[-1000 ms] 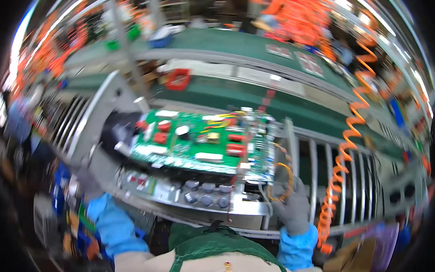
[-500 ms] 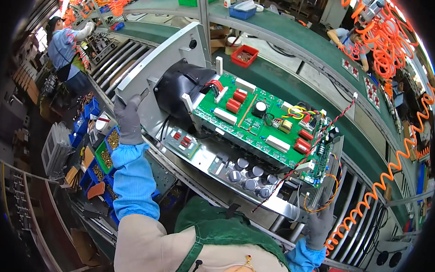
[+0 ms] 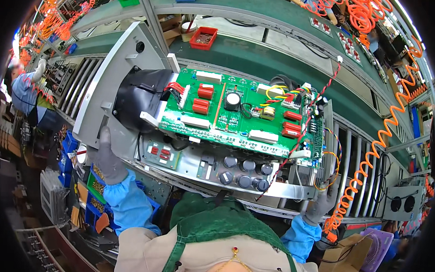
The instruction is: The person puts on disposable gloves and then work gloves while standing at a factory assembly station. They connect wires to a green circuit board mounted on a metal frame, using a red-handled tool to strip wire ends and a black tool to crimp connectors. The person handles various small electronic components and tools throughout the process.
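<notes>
A grey sheet-metal chassis [image 3: 291, 192] lies across the roller conveyor in front of me, with an upright end panel [image 3: 104, 86] on its left. It carries a large green circuit board [image 3: 242, 105] with red and white components, a black round fan housing [image 3: 140, 97], and several dark cylindrical capacitors [image 3: 247, 166] along the near side. My gloved left hand [image 3: 109, 158] grips the panel's lower near corner, thumb on its inner face. At the right end, my gloved right hand [image 3: 323, 204] is closed round the chassis edge beside a heat sink; its fingertips are partly hidden. Twisted wires hang loose.
Blue and green bins [image 3: 97, 187] of small brass-coloured parts stand at left. A red tray [image 3: 203, 38] sits on the green bench beyond the conveyor rollers [image 3: 355, 174]. An orange coiled air hose [image 3: 370, 163] hangs at right. Another person [image 3: 29, 96] works at far left.
My view has swung to the right, and the chassis now lies nearly level across it instead of sloping down to the right. Both hands stay on its ends.
</notes>
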{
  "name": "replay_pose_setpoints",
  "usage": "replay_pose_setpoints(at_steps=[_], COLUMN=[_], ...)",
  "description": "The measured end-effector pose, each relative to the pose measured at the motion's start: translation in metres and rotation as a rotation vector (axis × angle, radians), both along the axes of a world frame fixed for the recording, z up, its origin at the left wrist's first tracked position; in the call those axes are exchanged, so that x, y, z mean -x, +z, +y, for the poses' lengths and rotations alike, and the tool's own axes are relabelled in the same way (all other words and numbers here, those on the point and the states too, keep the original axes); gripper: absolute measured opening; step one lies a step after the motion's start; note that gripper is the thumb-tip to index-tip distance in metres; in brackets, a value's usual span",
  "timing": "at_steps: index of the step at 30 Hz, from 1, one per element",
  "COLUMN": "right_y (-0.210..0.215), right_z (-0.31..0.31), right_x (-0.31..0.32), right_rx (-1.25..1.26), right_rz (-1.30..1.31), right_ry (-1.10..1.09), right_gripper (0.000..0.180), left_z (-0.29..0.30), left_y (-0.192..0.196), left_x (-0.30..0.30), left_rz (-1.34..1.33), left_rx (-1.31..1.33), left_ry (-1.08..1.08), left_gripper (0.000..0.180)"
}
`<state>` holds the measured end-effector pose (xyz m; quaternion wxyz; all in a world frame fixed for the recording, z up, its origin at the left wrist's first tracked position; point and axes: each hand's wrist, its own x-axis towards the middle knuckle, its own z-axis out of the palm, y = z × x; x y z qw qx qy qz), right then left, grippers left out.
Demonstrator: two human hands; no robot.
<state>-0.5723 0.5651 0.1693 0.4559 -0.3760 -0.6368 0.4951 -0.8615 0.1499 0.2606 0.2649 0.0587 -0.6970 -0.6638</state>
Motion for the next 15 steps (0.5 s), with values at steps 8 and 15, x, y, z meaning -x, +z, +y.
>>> replay_pose_setpoints(at_steps=[8,15], right_y=[-0.006,-0.001], right_z=[-0.016,-0.020], right_x=[0.009,0.039], right_rx=[-0.088,-0.159], right_rz=[-0.043,-0.066], right_ry=[-0.140,-0.154], right_gripper=[0.031,0.027], left_z=[0.024,0.035], left_y=[0.008,0.013], left_x=[0.037,0.070], left_rz=[-0.023,-0.050], left_rx=[-0.148,-0.017], left_ry=[0.276,0.114], left_gripper=[0.057,0.034])
